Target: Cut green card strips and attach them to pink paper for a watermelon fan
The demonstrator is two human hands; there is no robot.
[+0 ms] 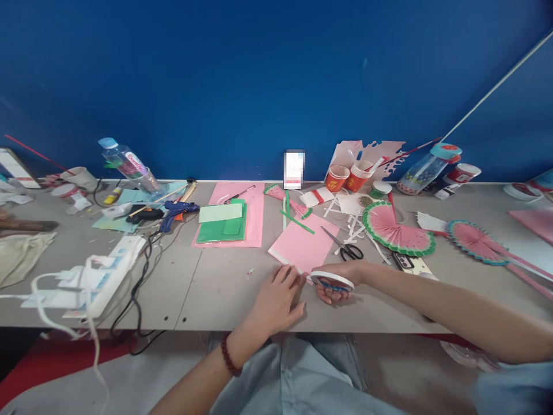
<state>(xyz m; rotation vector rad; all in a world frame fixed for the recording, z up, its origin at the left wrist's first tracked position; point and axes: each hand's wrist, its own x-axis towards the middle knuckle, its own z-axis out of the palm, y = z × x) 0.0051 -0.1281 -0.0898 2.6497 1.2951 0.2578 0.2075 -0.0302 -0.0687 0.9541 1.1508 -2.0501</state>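
Observation:
My left hand (279,300) lies flat on the grey table (216,288), fingers stretched out toward the near corner of a pink paper sheet (302,246). My right hand (334,282) is closed round a roll of tape (332,280) with a white rim and a blue inside, held at that same corner of the sheet. A thin green paper strip (297,222) lies across the sheet's far end. Black-handled scissors (345,246) rest just right of it.
Green papers (222,226) lie on a larger pink sheet (254,214). A watermelon paper fan (395,229) and a second fan (475,242) sit right. Red paper cups (348,176), bottles, a blue glue gun (175,212), a power strip (114,271) and cables crowd the table.

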